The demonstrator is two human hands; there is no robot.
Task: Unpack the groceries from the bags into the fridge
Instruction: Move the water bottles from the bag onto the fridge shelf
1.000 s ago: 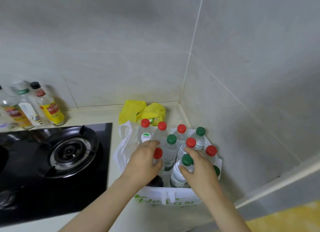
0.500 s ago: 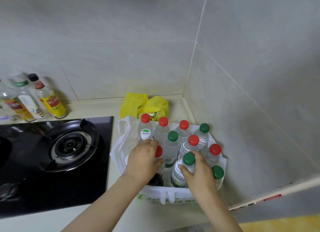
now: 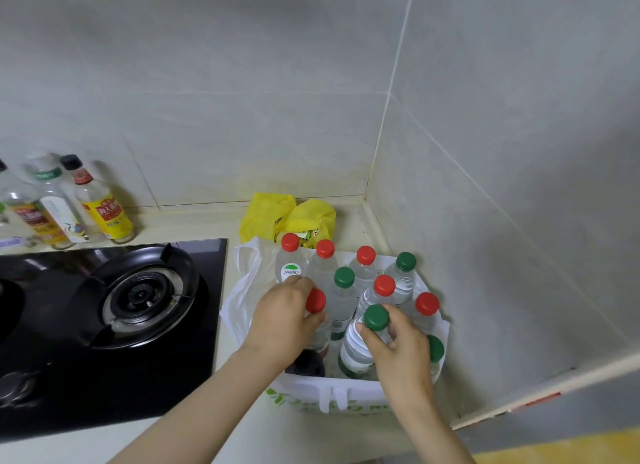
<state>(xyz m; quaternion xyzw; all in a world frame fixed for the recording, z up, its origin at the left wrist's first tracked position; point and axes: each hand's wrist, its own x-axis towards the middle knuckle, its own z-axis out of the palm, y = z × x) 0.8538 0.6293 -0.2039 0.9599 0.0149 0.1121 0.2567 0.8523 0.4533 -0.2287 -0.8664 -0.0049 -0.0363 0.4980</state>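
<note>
Just right of the stove (image 3: 138, 294), the bag (image 3: 329, 391) stands packed with upright bottles. The left hand (image 3: 284, 321) grips a red-cap bottle (image 3: 316, 301). The right hand (image 3: 401, 349) pinches a green-cap bottle (image 3: 375, 318) at the neck. Lifting both together could drag the thin bag up, or tip neighbouring bottles toward the stove.

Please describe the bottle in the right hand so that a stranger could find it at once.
Right of the gas stove, in the tiled corner, stands a white bag full of water bottles. Near its front edge, the right hand grips one bottle by the neck. Its cap is green, while the caps just behind it are red.
</note>
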